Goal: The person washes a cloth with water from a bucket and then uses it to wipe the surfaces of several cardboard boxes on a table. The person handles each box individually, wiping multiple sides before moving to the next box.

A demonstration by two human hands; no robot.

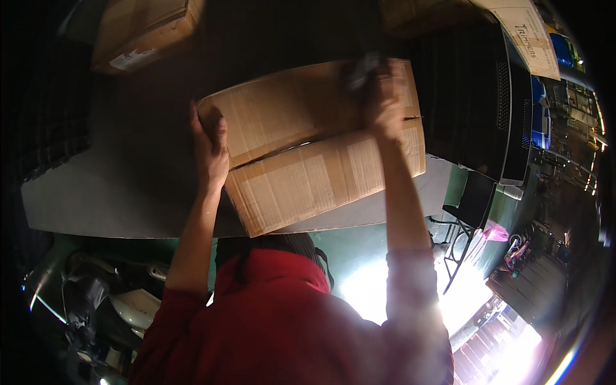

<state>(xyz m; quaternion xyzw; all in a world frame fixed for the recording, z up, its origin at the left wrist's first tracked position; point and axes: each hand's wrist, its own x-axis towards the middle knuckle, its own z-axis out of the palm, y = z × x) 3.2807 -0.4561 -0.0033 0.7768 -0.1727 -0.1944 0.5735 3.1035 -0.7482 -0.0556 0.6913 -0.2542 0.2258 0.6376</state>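
A brown cardboard box [289, 151] lies in front of me on a grey tabletop, its two top flaps folded down with a dark gap along the seam. My left hand [212, 151] grips the box's left end, thumb over the top edge and fingers against the side. Over the far right part of the box, my right hand [385, 106] is smeared by motion and closed around a dark object [362, 74] with a shiny part. What kind of object it is cannot be made out.
Another cardboard box [147, 32] with a white label stands at the far left. Black slatted crates [475, 96] are on the right, with a flattened carton [523, 38] above them. A motor scooter [109, 301] is parked at the lower left, beyond the table's near edge.
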